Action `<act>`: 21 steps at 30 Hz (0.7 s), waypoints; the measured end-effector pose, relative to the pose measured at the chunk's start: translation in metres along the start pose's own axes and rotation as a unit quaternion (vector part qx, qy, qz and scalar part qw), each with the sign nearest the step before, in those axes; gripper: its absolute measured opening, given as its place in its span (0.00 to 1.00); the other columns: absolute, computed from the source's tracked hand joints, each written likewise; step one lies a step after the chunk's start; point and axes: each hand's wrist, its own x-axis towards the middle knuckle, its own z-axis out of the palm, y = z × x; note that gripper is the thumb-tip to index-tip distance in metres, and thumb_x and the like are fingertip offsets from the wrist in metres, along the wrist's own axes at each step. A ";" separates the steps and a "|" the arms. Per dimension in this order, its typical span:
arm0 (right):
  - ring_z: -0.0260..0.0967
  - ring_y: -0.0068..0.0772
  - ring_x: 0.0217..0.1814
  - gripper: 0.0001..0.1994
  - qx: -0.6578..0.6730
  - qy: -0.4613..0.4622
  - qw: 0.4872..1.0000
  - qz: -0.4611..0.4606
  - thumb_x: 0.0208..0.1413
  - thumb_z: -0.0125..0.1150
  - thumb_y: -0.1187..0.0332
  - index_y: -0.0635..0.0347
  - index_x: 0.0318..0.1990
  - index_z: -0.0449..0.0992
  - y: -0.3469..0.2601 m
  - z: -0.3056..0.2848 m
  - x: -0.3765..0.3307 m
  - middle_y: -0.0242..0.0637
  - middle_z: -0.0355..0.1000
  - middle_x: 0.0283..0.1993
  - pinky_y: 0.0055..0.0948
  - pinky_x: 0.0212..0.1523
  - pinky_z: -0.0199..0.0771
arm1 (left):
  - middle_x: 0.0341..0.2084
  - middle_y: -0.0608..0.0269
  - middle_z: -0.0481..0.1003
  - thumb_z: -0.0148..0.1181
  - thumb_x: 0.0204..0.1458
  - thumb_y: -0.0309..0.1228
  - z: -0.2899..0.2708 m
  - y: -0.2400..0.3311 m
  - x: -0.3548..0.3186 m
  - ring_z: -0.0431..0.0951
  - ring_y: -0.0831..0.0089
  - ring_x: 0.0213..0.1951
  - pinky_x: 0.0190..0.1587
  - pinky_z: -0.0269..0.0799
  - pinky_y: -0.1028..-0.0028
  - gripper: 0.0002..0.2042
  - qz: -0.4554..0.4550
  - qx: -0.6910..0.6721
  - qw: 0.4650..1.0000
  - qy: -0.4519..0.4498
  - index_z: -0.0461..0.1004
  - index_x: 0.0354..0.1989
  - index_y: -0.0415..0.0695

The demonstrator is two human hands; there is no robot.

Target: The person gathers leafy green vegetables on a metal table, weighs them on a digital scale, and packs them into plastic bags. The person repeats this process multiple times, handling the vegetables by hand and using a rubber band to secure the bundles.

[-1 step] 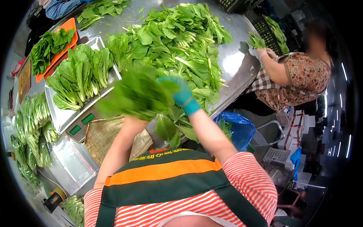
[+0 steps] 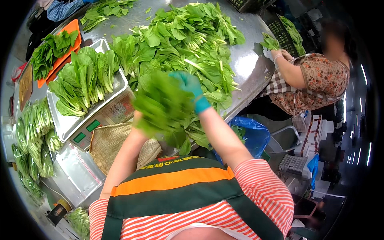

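Observation:
A loose bunch of leafy greens point(image 2: 162, 108), blurred by motion, is held up in front of me at the table's near edge. My left hand point(image 2: 138, 119) grips it from the left, its fingers hidden behind the leaves. My right hand point(image 2: 189, 85), in a teal glove, is closed against the bunch's upper right side; its fingertips are partly covered. Beyond both hands spreads a large pile of the same greens point(image 2: 172, 32). To the left, a metal tray point(image 2: 60, 122) on a scale point(image 2: 98, 125) carries a row of leafy heads point(image 2: 86, 80).
An orange tray point(image 2: 75, 27) with greens lies at the far left. Bagged greens point(image 2: 34, 132) and clear plastic bags point(image 2: 78, 172) are nearer on the left. A blue-lined bin point(image 2: 256, 138) stands to the right. Beyond it a co-worker point(image 2: 308, 80) holds greens beside a dark crate point(image 2: 278, 34).
The bunch and my left hand have shifted right, uncovering the scale's keypad. My right hand has moved slightly up and right.

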 end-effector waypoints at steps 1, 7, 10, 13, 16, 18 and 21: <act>0.70 0.38 0.31 0.11 -0.154 0.051 0.985 -0.063 0.54 0.54 0.63 0.59 0.37 0.75 0.007 -0.004 0.020 0.39 0.73 0.32 0.34 0.33 0.72 | 0.42 0.59 0.72 0.60 0.45 0.22 0.002 0.008 -0.001 0.73 0.72 0.41 0.44 0.69 0.71 0.17 -0.061 -0.131 0.989 -0.002 0.69 0.45 0.38; 0.71 0.44 0.34 0.12 -0.592 0.027 0.805 -0.022 0.47 0.60 0.62 0.59 0.37 0.75 0.030 -0.026 0.075 0.43 0.72 0.31 0.38 0.36 0.70 | 0.40 0.57 0.72 0.56 0.45 0.20 0.005 -0.014 -0.008 0.74 0.68 0.40 0.43 0.71 0.69 0.18 0.127 0.108 0.984 0.060 0.66 0.47 0.38; 0.71 0.39 0.29 0.12 -0.224 0.095 0.970 0.025 0.44 0.63 0.64 0.60 0.35 0.76 0.050 -0.046 0.077 0.42 0.73 0.28 0.34 0.33 0.71 | 0.42 0.51 0.72 0.51 0.50 0.19 0.000 0.010 -0.003 0.75 0.62 0.42 0.45 0.74 0.63 0.15 -0.033 -0.213 0.969 0.118 0.64 0.48 0.35; 0.67 0.22 0.24 0.08 0.135 0.063 0.964 0.221 0.48 0.63 0.67 0.61 0.32 0.75 0.011 -0.052 0.052 0.32 0.72 0.25 0.20 0.23 0.66 | 0.41 0.51 0.73 0.53 0.50 0.23 -0.011 0.006 -0.005 0.76 0.61 0.41 0.45 0.74 0.62 0.15 -0.075 -0.342 0.926 0.139 0.65 0.47 0.36; 0.66 0.21 0.22 0.07 0.288 0.062 0.932 0.210 0.51 0.62 0.67 0.60 0.31 0.74 0.003 -0.054 0.026 0.32 0.72 0.25 0.20 0.21 0.64 | 0.38 0.54 0.74 0.56 0.49 0.25 -0.008 0.003 -0.006 0.76 0.63 0.40 0.44 0.74 0.63 0.15 -0.100 -0.397 0.904 0.124 0.66 0.46 0.37; 0.66 0.22 0.21 0.06 0.346 0.083 0.916 0.187 0.52 0.61 0.67 0.59 0.31 0.74 0.001 -0.053 0.011 0.32 0.72 0.25 0.20 0.20 0.64 | 0.36 0.57 0.74 0.57 0.49 0.26 -0.005 0.007 -0.006 0.76 0.66 0.39 0.43 0.74 0.63 0.15 -0.132 -0.405 0.899 0.102 0.66 0.45 0.38; 0.66 0.23 0.22 0.06 0.347 0.132 0.915 0.160 0.52 0.61 0.69 0.61 0.32 0.74 -0.001 -0.051 -0.003 0.33 0.73 0.27 0.21 0.22 0.65 | 0.31 0.62 0.72 0.58 0.48 0.25 0.003 0.006 -0.007 0.74 0.70 0.35 0.42 0.72 0.65 0.14 -0.106 -0.433 0.889 0.103 0.66 0.44 0.40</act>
